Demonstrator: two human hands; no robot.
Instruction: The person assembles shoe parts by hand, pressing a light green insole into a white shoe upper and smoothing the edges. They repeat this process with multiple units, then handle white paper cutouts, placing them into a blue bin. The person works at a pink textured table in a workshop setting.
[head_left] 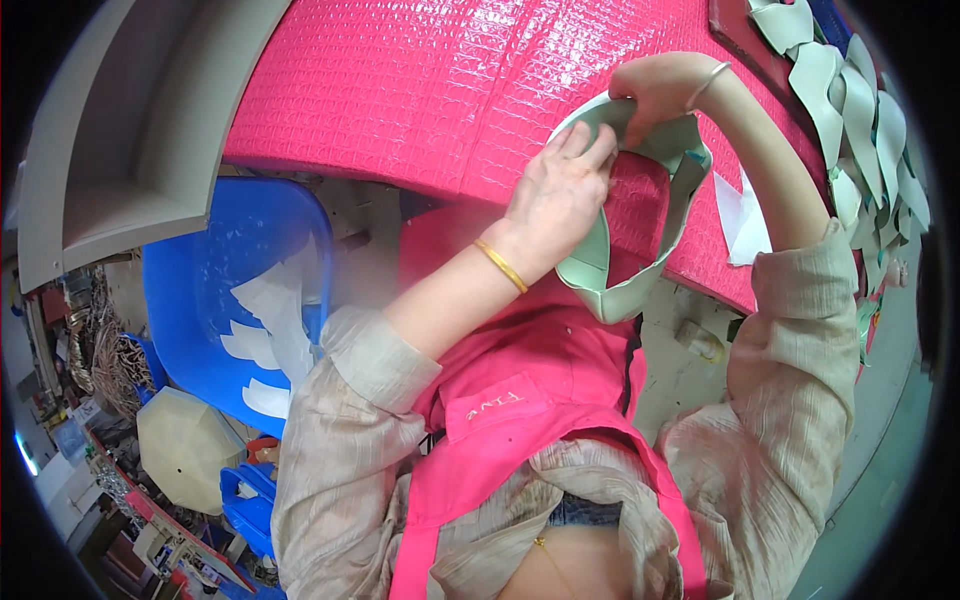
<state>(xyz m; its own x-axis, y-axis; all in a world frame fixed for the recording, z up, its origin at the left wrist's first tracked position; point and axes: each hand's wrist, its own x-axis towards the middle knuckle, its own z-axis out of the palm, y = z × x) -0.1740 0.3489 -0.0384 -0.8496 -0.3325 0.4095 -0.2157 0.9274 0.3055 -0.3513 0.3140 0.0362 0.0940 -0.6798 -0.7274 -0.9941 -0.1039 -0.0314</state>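
Observation:
A pale green loop of leather-like sheet (pixel 650 280) stands at the near edge of the pink table (pixel 400 110), its near side hanging past the edge. Through its open middle the pink surface shows. My left hand (pixel 565 195), with a yellow bangle on the wrist, grips the loop's far left side, fingers bent over the rim. From the far side my right hand (pixel 655 88) curls over the back rim, its thumb reaching down inside. The fingertips of both hands are partly hidden by the band.
White paper scraps (pixel 743 222) lie right of the loop. Several pale green cut pieces (pixel 860 110) overlap at the far right. A grey open-sided box (pixel 130 150) stands at upper left, above a blue bin (pixel 185 270) with white scraps. Below is a cream octagonal lid-like thing (pixel 185 450).

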